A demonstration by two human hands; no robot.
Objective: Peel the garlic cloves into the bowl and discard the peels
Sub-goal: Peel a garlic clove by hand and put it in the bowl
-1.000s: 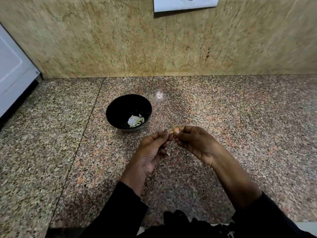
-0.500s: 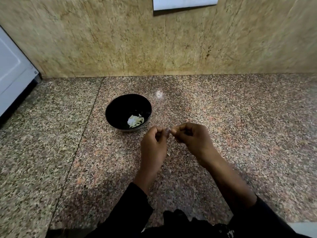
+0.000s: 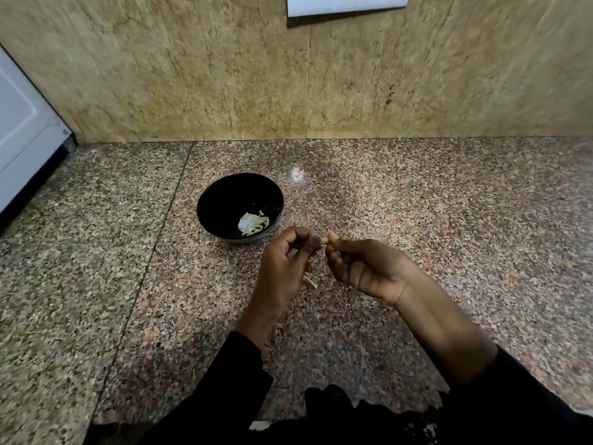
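A small black bowl [image 3: 224,200] stands on the speckled granite counter [image 3: 449,220] and holds several pale garlic pieces [image 3: 253,223]. Just in front of it and to the right, my left hand [image 3: 282,268] and my right hand [image 3: 362,268] meet above the counter. Both pinch one small pale garlic clove [image 3: 326,239] between their fingertips; most of it is hidden by the fingers. A thin pale strip of peel [image 3: 310,282] shows below my left hand, near its fingers.
A marbled beige wall [image 3: 288,75] rises behind the counter, with a white switch plate [image 3: 346,4] at its top. A white appliance [image 3: 22,130] stands at the far left. A seam [image 3: 154,245] runs through the counter left of the bowl.
My left hand has turned from palm up to upright, with fingers curled more tightly on the clove. Both hands stay together beside the bowl.
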